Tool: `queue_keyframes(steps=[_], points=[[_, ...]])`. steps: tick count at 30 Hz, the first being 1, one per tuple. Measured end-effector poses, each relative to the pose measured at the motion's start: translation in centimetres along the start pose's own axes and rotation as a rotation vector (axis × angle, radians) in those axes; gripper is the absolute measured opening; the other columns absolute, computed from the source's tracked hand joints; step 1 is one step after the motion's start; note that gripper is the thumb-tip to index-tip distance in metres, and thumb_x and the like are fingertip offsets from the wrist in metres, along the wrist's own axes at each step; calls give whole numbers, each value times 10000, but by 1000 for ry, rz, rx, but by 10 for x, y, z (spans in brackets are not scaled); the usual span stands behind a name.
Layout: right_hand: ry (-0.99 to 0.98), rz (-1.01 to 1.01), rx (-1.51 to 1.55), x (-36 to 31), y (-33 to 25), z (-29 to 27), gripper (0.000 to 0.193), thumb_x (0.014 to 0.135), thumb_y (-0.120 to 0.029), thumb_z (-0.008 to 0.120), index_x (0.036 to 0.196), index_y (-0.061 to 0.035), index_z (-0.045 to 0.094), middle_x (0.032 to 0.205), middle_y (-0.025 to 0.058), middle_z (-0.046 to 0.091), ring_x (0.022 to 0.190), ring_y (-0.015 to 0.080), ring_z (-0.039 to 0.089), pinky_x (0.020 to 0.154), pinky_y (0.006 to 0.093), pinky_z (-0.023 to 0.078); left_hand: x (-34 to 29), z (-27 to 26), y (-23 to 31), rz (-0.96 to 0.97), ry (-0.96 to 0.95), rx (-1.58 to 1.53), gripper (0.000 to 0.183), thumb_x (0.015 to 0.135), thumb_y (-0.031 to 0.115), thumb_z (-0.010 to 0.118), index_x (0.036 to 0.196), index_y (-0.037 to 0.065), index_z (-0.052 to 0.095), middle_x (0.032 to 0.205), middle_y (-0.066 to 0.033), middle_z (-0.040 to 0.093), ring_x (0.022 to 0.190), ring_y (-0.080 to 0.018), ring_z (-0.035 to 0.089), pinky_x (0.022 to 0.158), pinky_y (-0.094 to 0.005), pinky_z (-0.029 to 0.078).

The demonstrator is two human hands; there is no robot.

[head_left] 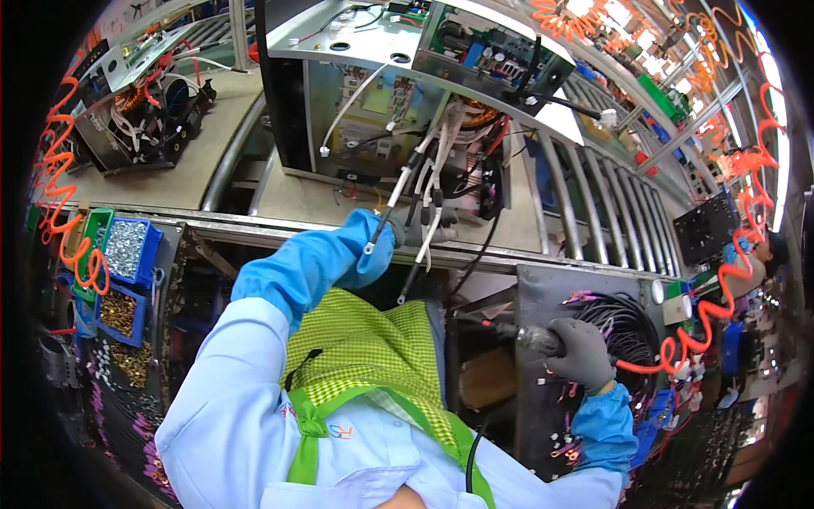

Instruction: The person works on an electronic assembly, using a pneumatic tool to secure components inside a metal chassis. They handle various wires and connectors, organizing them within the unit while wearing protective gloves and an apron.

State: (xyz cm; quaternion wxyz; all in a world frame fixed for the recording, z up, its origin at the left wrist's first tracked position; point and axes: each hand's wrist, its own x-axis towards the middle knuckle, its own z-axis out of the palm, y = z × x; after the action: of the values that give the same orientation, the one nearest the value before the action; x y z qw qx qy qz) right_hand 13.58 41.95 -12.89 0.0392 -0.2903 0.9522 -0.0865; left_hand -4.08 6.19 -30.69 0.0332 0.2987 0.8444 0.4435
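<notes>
My left hand (417, 231), in a grey glove with a blue oversleeve, is closed around several cables (429, 188) coming out of an open machine housing (292, 110). The cables have white and black sleeving, and some end in ring terminals (369, 248) that hang over the bench edge toward me. Part of the fingers is hidden behind the cables. Off to the right, my right hand (581, 355), also grey-gloved, grips a dark air screwdriver (536, 339) whose tip points left. An orange coiled hose (640, 368) runs from behind that hand.
Beyond the bench edge, a roller conveyor (593, 199) carries the housing and, at left, another open unit (136, 127). Blue bins (134, 254) of small metal fasteners stand at left. Coiled black cables (623, 322) lie on the right-hand table (538, 293). Orange hoses hang on both sides.
</notes>
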Motion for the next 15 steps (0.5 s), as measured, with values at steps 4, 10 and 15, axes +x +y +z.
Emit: queue_keyframes(steps=[4, 10, 15], points=[[-101, -41, -303, -9, 29, -19, 396, 553, -184, 678, 944, -138, 630, 927, 37, 646, 1057, 272, 537, 977, 457, 335, 45, 57, 28, -62, -45, -312, 695, 856, 464, 566, 1290, -64, 438, 1233, -235, 532, 1145, -308, 531, 964, -384, 416], [-128, 73, -555, -52, 106, -41, 241, 722, -137, 593, 940, -211, 664, 1097, 15, 601, 1274, 305, 395, 1075, 544, 192, 70, 111, -1, 26, 26, -367, 675, 838, 449, 582, 1240, -82, 466, 1130, -242, 583, 1070, -326, 559, 893, -386, 436], [-243, 149, -664, -103, 172, -2, 264, 749, -163, 578, 973, -253, 684, 1306, 20, 482, 1336, 300, 297, 1070, 500, 246, 30, 60, 61, -190, -254, -959, 548, 916, 241, 553, 1362, 7, 339, 946, -86, 572, 853, -155, 581, 743, -324, 485]])
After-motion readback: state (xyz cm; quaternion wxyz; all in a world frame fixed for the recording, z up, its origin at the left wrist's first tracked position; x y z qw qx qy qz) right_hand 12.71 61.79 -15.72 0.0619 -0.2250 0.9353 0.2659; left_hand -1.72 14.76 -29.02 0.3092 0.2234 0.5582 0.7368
